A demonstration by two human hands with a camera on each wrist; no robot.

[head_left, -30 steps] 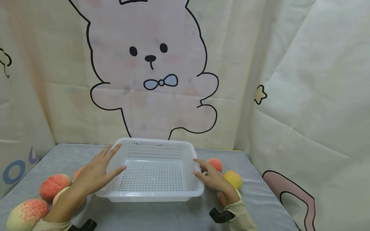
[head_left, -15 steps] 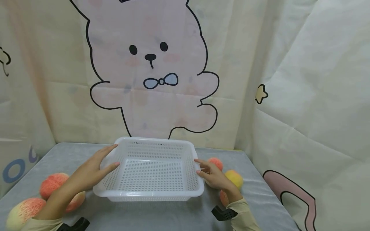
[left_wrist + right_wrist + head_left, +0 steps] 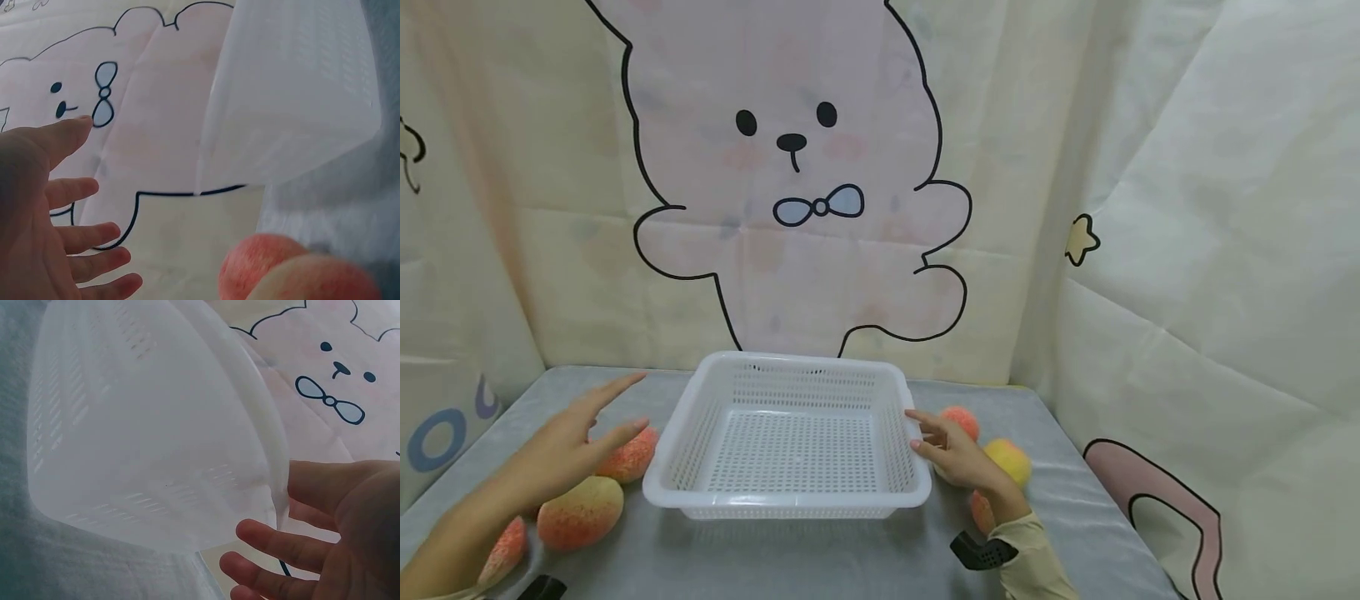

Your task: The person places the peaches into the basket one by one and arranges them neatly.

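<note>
A white perforated plastic basket (image 3: 797,500) stands on the grey cloth in the head view, its inside bare. My right hand (image 3: 951,450) is at its right rim; in the right wrist view the rim passes between the thumb (image 3: 315,486) and the fingertips (image 3: 253,531), which lie against the outer wall. To the left of the basket, my left hand (image 3: 553,450) is held with fingers spread and nothing in them. Beneath and beside it lie a red-and-yellow fruit (image 3: 580,512), a red fruit (image 3: 628,457) and another partly hidden behind the wrist (image 3: 505,550).
Right of the basket, a red fruit (image 3: 961,422), a yellow fruit (image 3: 1009,460) and a partly covered red one (image 3: 981,512) lie around my right hand. Behind the table hangs a cloth (image 3: 805,275) printed with a bear, and more cloth walls the sides.
My left hand has come away from the basket's left rim and moved left over the fruit, uncovering some of it. The right hand stays at the right rim; the basket has barely moved.
</note>
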